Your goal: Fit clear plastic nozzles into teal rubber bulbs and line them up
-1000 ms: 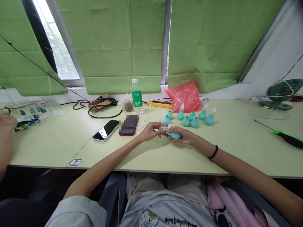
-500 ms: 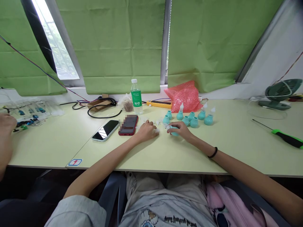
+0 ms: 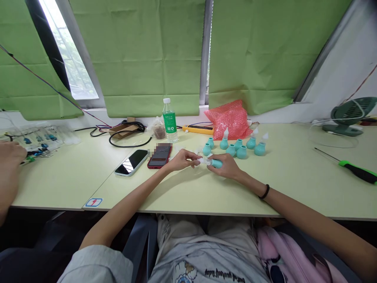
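My right hand (image 3: 225,166) is closed round a teal squeeze bulb (image 3: 217,163) that lies on its side, its mouth toward the left. A clear nozzle tip (image 3: 202,160) is pinched in my left hand (image 3: 185,160) and meets the bulb's mouth. Whether it is seated there I cannot tell. Behind my right hand several more teal bulbs (image 3: 241,152) stand upright. Some carry clear pointed tips, such as the bulb at the far right (image 3: 260,149); others have open mouths. Loose clear pieces lie behind my left hand, partly hidden by it.
Two phones, one white-edged (image 3: 131,162) and one in a red case (image 3: 160,156), lie left of my hands. Behind are a water bottle (image 3: 170,124), a yellow tool (image 3: 197,130) and a pink bubble-wrap bag (image 3: 228,121). A screwdriver (image 3: 357,171) lies right. Another person's hand (image 3: 11,153) is far left.
My left hand has risen from the loose clear pieces and moved right with a nozzle tip. The bulb in my right hand now lies sideways, its mouth meeting that tip.
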`<state>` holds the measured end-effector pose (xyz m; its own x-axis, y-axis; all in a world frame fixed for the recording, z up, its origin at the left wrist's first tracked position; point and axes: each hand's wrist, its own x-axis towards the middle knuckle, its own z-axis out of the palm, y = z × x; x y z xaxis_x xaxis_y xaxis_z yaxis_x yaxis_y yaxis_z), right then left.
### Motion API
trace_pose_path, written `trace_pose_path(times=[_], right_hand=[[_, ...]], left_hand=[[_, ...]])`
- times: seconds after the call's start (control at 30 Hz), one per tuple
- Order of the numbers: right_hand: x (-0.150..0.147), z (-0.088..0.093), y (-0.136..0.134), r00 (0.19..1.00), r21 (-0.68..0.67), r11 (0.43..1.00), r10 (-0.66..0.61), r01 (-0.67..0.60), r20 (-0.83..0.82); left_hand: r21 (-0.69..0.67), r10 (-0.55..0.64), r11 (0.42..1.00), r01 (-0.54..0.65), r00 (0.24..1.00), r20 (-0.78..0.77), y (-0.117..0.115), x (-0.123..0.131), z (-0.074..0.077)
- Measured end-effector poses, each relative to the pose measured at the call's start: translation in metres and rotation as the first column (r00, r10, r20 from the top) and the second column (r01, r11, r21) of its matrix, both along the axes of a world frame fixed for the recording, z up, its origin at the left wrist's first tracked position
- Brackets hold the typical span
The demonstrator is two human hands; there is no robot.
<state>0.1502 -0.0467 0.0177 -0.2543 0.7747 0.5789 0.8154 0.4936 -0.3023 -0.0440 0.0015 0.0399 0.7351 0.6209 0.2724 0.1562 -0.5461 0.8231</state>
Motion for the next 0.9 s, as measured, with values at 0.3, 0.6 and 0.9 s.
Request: trace_pose_path(times=[0.3, 0.6, 0.9], right_hand=[[0.0, -0.005, -0.005, 0.962, 0.143, 0.988, 0.024, -0.065, 0.272], [-0.007, -0.003, -0.013, 0.913, 0.165, 0.985, -0.11, 0.047, 0.393], [-0.006, -0.001, -0.014, 0.969, 0.205, 0.979, -0.034, -0.018, 0.244]], left_hand=[[0.059, -0.052, 0.996, 0.061, 0.988, -0.143, 0.001, -0.002, 0.004], [-0.118, -0.066, 0.991, 0.057, 0.995, -0.08, 0.004, 0.001, -0.004], [-0.098, -0.047, 0.994, 0.05, 0.998, 0.029, -0.011, 0.002, 0.008]])
